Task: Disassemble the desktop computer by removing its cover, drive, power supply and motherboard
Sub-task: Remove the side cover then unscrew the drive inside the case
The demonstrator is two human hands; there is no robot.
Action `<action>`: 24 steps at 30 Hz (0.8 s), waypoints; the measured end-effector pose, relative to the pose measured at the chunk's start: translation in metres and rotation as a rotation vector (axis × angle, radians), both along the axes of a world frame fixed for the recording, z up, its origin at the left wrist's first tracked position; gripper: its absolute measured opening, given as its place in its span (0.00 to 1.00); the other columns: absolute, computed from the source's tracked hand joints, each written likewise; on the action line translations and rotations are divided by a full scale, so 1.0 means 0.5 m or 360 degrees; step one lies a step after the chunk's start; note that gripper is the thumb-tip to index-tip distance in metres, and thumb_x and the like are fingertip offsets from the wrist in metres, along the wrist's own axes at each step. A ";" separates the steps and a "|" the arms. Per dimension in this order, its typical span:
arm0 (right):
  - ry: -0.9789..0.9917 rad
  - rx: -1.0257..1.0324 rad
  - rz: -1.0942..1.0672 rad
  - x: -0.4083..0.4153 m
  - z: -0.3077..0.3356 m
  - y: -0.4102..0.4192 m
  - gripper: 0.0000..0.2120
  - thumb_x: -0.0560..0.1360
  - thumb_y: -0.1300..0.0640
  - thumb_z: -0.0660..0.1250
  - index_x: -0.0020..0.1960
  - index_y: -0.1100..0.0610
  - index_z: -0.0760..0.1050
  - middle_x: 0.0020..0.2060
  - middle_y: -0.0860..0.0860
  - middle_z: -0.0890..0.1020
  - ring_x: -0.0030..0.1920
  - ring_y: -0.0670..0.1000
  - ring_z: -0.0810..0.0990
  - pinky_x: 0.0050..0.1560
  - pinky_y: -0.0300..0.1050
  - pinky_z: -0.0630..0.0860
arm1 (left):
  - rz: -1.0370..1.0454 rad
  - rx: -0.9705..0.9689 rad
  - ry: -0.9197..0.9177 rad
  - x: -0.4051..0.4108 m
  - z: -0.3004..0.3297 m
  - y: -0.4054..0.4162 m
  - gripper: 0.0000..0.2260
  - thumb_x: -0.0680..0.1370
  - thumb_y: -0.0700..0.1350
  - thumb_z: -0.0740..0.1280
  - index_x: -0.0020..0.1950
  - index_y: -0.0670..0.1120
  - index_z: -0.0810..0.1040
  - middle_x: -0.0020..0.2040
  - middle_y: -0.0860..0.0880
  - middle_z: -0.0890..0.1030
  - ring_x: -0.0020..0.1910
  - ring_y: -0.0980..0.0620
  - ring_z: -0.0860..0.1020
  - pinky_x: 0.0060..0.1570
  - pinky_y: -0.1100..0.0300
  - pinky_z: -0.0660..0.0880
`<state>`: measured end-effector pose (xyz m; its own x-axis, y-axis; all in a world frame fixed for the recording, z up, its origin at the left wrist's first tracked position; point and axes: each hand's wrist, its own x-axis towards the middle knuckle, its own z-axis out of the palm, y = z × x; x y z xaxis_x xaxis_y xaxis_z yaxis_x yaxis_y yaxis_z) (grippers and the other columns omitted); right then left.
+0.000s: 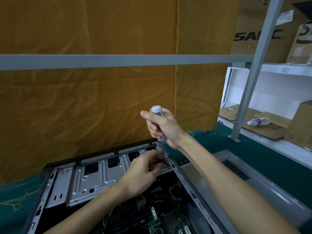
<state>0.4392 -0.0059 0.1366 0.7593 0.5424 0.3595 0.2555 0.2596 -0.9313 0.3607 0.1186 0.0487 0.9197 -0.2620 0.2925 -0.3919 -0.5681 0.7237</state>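
Screwdriver upright over open case

A single head-worn camera looks forward and down from close above the open computer case, facing an orange curtain.

Backdrop: orange cloth, creased, hanging behind the bench, with a vertical seam right of centre. A grey bar runs level across it. A grey post leans up from a foot on the green mat. Loose yellow threads lie on the mat at left. Right side: white shelves. Upper shelf carries brown cartons, one with dark lettering, only partly legible. Lower shelf holds flattened cardboard, a closed box at far right, and a plastic bottle lying on its side atop the cardboard.
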 end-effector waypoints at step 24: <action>-0.0026 0.0242 -0.0465 -0.020 -0.033 -0.006 0.24 0.76 0.38 0.65 0.47 0.60 0.76 0.34 0.52 0.79 0.32 0.50 0.76 0.39 0.45 0.77 | 0.0100 -0.0151 -0.0163 0.047 -0.001 -0.016 0.05 0.81 0.42 0.70 0.52 0.51 0.84 0.46 0.56 0.85 0.46 0.57 0.83 0.49 0.56 0.80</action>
<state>0.4291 -0.0089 0.1202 0.8683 0.2414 0.4333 0.3546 0.3089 -0.8825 0.3843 0.1106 0.0480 0.8975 -0.1714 0.4064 -0.4323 -0.5251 0.7331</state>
